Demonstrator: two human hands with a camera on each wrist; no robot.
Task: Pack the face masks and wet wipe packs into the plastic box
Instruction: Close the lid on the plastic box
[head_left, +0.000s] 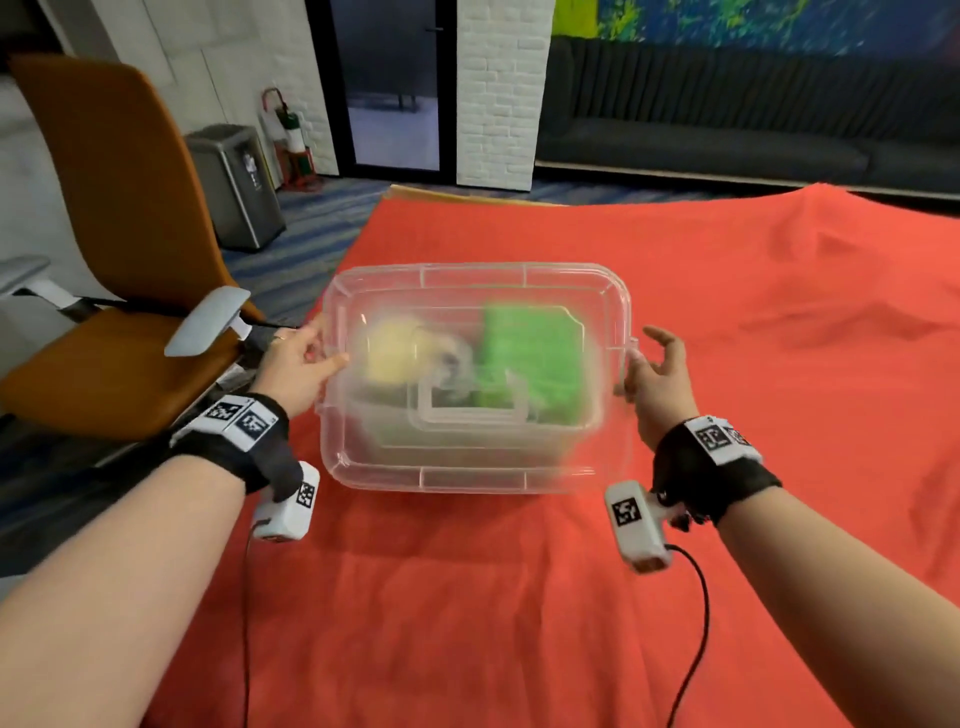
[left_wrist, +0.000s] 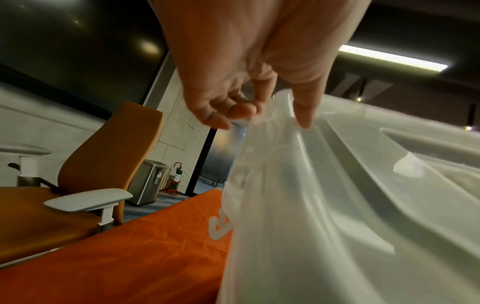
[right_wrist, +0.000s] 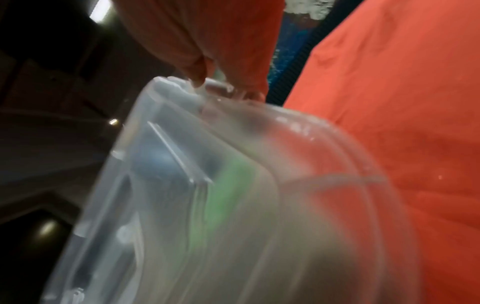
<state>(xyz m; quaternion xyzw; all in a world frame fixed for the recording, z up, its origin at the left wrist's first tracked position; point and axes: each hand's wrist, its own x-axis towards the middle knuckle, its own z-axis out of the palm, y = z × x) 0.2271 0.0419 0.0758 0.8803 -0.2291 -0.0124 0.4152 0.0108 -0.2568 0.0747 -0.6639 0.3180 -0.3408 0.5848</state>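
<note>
A clear plastic box (head_left: 467, 457) with its lid on stands on the red cloth, blurred in the head view. Through the lid I see a green wet wipe pack (head_left: 530, 358) on the right and a pale yellow item (head_left: 389, 353) on the left. My left hand (head_left: 306, 364) grips the box's left edge, thumb on the lid and fingers curled at the clip; the left wrist view shows this left hand (left_wrist: 272, 116) on the box (left_wrist: 337, 205). My right hand (head_left: 652, 374) holds the right side clip; in the right wrist view the right hand (right_wrist: 224, 88) pinches it on the box (right_wrist: 285, 226), green pack (right_wrist: 226, 195) inside.
The red cloth (head_left: 727, 312) covers the table. An orange chair (head_left: 119, 208) with a grey armrest (head_left: 208, 319) stands close to the table's left edge. A metal bin (head_left: 239, 187) and a dark sofa (head_left: 727, 130) are farther back.
</note>
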